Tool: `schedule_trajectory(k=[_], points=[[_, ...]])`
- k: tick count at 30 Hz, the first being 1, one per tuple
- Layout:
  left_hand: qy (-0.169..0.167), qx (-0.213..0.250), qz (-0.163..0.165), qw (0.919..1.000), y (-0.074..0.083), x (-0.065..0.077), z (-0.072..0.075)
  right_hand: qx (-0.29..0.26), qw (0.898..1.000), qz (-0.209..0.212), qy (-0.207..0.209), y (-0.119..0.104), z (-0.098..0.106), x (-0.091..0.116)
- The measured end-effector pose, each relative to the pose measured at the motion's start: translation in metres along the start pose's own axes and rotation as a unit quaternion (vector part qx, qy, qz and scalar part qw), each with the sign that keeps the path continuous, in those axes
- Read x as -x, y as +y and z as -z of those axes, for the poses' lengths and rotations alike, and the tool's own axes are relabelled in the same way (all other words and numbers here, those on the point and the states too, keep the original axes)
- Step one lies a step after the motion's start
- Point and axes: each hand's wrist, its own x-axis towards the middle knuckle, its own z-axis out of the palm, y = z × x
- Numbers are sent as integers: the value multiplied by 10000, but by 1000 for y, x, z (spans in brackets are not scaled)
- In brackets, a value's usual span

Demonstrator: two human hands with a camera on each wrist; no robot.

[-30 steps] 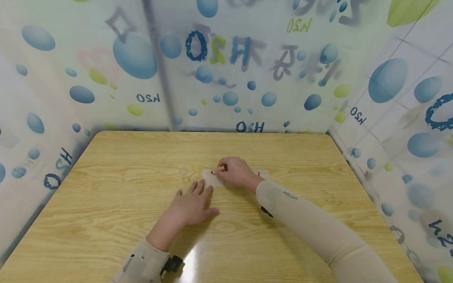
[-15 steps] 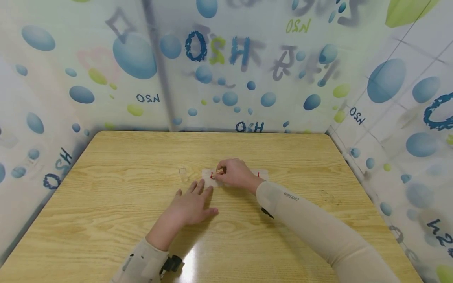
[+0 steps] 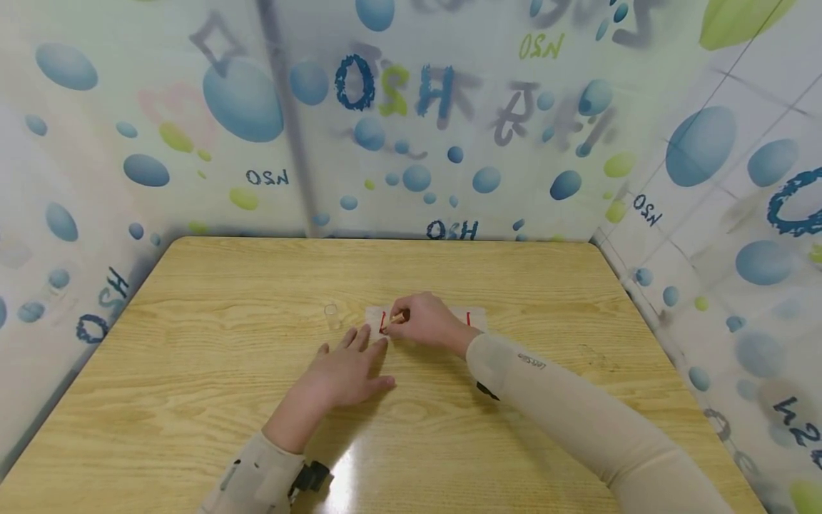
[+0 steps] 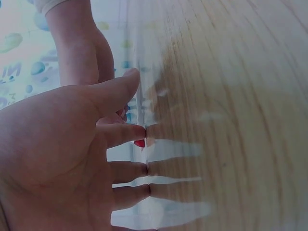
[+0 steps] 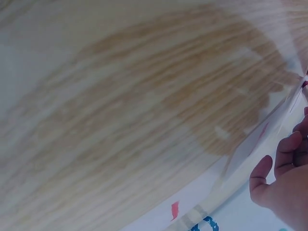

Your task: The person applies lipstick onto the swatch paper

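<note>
My right hand (image 3: 427, 319) pinches a lipstick (image 3: 401, 316) with a copper-coloured tube. Its red tip (image 4: 139, 143) shows past the left index finger in the left wrist view. Under the right hand lies white paper (image 3: 478, 314), partly hidden by that hand. A red stroke (image 3: 383, 320) runs down its left part, with the lipstick at the stroke's lower end. Another red mark (image 3: 469, 319) is on the right part. With fingers spread, my left hand (image 3: 347, 371) rests on the table, fingertips at the paper's lower left edge.
A small clear cylinder (image 3: 332, 316) lies on the wooden table (image 3: 225, 343), left of the paper. Faint dark scribbles (image 3: 597, 357) mark the tabletop at right. Patterned walls (image 3: 417, 143) stand behind the table and at both sides.
The right hand has moved slightly down and towards me with the lipstick. The left red mark has grown from a short spot into a longer stroke. My left hand stays in place.
</note>
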Motion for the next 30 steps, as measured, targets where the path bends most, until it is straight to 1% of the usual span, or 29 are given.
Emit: schedule_trajectory(k=[10, 16, 23, 30], points=[[-13, -16, -14, 10000, -2, -2, 0, -14, 9999, 153, -62, 2, -2, 1], [-16, -44, -25, 10000, -1, -2, 0, 60, 9998, 166, 23, 2, -1, 0], [-2, 17, -30, 10000, -2, -2, -1, 172, 9995, 20, 265, 0, -1, -4], [35, 51, -21, 10000, -2, -2, -1, 331, 9979, -279, 473, -3, 0, -9]])
